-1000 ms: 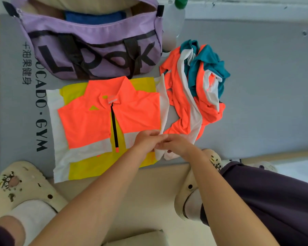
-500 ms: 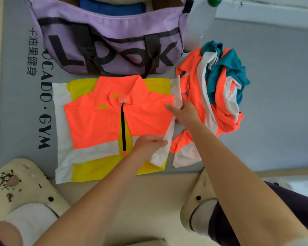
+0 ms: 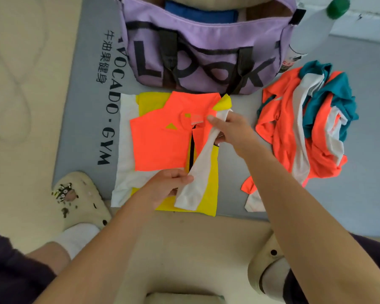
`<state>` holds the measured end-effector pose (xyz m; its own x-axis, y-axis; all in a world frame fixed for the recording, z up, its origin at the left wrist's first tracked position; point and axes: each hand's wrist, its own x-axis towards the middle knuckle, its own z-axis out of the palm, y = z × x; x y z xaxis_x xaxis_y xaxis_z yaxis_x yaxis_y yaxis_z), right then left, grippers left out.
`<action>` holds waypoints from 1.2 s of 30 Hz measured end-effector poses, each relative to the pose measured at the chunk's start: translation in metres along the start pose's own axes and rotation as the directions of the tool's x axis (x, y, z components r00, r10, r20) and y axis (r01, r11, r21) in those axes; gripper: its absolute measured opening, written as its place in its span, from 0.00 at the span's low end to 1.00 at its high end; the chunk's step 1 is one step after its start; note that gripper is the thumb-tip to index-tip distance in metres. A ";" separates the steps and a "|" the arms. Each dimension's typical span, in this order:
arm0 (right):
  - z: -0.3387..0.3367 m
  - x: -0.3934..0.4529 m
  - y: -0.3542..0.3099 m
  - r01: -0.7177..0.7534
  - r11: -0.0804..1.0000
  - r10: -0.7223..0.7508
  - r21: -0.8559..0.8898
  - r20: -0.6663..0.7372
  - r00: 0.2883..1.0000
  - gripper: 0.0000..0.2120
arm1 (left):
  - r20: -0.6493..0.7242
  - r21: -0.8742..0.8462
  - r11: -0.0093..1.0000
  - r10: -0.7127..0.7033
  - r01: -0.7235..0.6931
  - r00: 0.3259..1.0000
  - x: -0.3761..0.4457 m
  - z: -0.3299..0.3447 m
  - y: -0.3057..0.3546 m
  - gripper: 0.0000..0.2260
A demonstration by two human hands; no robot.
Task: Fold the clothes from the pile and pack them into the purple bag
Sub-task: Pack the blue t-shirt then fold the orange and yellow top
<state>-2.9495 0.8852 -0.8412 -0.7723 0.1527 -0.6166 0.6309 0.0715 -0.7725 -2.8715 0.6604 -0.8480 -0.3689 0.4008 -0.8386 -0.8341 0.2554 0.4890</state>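
Shirt: an orange, yellow and white shirt (image 3: 160,145) lies flat on a grey mat (image 3: 239,119), just in front of the bag, its right edge lifted and turned inward.
Left hand: the left hand (image 3: 165,185) pinches the lower end of the white side panel over the shirt's hem.
Right hand: the right hand (image 3: 230,130) grips the same panel near the collar, fingers curled round the cloth.
Pile: a heap of orange, white and teal clothes (image 3: 305,128) sits on the mat to the right, apart from both hands.
Bag: the purple bag (image 3: 204,53) stands open, with a blue folded item (image 3: 201,15) inside.
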 end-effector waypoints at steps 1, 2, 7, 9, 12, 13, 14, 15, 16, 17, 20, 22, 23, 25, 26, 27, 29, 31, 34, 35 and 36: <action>0.018 0.002 -0.004 -0.005 1.000 0.005 0.009 0.027 1.000 0.11 | -0.012 -0.012 1.000 -0.006 0.005 1.000 -0.009 -0.016 -0.001 0.08; 0.036 0.004 -0.009 -0.012 1.000 0.011 0.022 0.056 0.998 0.11 | -0.028 -0.017 1.000 -0.012 0.012 1.000 -0.018 -0.032 -0.003 0.09; 0.123 0.010 -0.026 -0.013 1.000 0.009 0.019 0.180 0.984 0.08 | -0.194 -0.028 0.999 -0.046 0.042 0.980 -0.049 -0.100 -0.019 0.03; 0.145 0.013 -0.030 -0.017 0.999 0.024 -0.041 0.199 0.980 0.08 | -0.245 -0.007 0.997 -0.073 0.074 0.967 -0.048 -0.117 -0.023 0.01; 0.164 0.021 -0.029 -0.040 0.979 0.074 -0.200 0.165 0.983 0.08 | -0.334 0.129 0.987 -0.043 0.091 0.942 -0.032 -0.121 -0.025 0.11; 0.167 0.025 -0.028 -0.055 0.968 0.092 -0.246 0.144 0.985 0.08 | -0.380 0.181 0.981 0.003 0.071 0.925 -0.026 -0.118 -0.023 0.14; 0.168 0.028 -0.028 -0.070 0.959 0.108 -0.275 0.127 0.986 0.08 | -0.432 0.229 0.972 0.056 0.050 0.900 -0.022 -0.113 -0.021 0.15; 0.168 0.031 -0.028 -0.081 0.952 0.120 -0.296 0.115 0.986 0.08 | -0.474 0.280 0.960 0.116 0.025 0.873 -0.016 -0.109 -0.020 0.16; 0.168 0.034 -0.029 -0.090 0.945 0.129 -0.316 0.107 0.986 0.08 | -0.495 0.337 0.942 0.173 0.004 0.852 -0.011 -0.105 -0.018 0.16; 0.168 0.035 -0.030 -0.097 0.938 0.137 -0.333 0.099 0.986 0.08 | -0.493 0.386 0.923 0.215 -0.010 0.843 -0.007 -0.101 -0.017 0.16; 0.173 0.036 -0.032 -0.090 0.945 0.126 -0.316 0.095 0.987 0.08 | -0.469 0.390 0.920 0.233 -0.037 0.852 -0.002 -0.103 -0.013 0.18; 0.183 0.035 -0.036 -0.068 0.964 0.099 -0.257 0.110 0.989 0.08 | -0.506 0.316 0.949 0.187 -0.021 0.842 -0.006 -0.115 -0.015 0.14; 0.190 0.034 -0.039 -0.062 0.973 0.092 -0.224 0.126 0.988 0.09 | -0.533 0.284 0.959 0.166 -0.009 0.830 -0.009 -0.122 -0.017 0.11; 0.202 0.031 -0.044 -0.060 0.982 0.094 -0.179 0.191 0.977 0.10 | -0.568 0.275 0.961 0.142 0.024 0.811 -0.016 -0.138 -0.020 0.10; 0.207 0.029 -0.046 -0.062 0.982 0.105 -0.181 0.238 0.966 0.11 | -0.582 0.294 0.954 0.135 0.053 0.802 -0.017 -0.143 -0.021 0.11; 0.209 0.026 -0.047 -0.066 0.979 0.119 -0.192 0.278 0.953 0.11 | -0.598 0.325 0.941 0.131 0.090 0.791 -0.017 -0.147 -0.023 0.11; 0.202 0.022 -0.047 -0.077 0.975 0.135 -0.209 0.281 0.950 0.11 | -0.616 0.394 0.909 0.151 0.136 0.773 -0.015 -0.148 -0.025 0.11; 0.179 0.021 -0.044 -0.065 0.976 0.104 -0.209 0.177 0.979 0.09 | -0.625 0.422 0.898 0.187 0.127 0.758 -0.012 -0.144 -0.027 0.15; 0.131 0.011 -0.027 -0.036 0.971 0.014 -0.235 -0.094 0.995 0.07 | -0.661 0.493 0.857 0.260 0.147 0.704 -0.008 -0.138 -0.030 0.21; 0.117 0.004 -0.015 -0.041 0.964 -0.011 -0.263 -0.191 0.982 0.08 | -0.671 0.501 0.852 0.271 0.152 0.690 -0.007 -0.137 -0.031 0.22; 0.106 -0.004 -0.001 -0.070 0.955 -0.008 -0.287 -0.264 0.965 0.09 | -0.680 0.498 0.853 0.271 0.158 0.682 -0.006 -0.137 -0.032 0.22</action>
<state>-2.9551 0.7804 -0.8536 -0.7308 0.4067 -0.5482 0.6781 0.3406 -0.6513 -2.8987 0.5298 -0.8918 -0.7560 -0.2555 -0.6027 -0.5651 0.7193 0.4040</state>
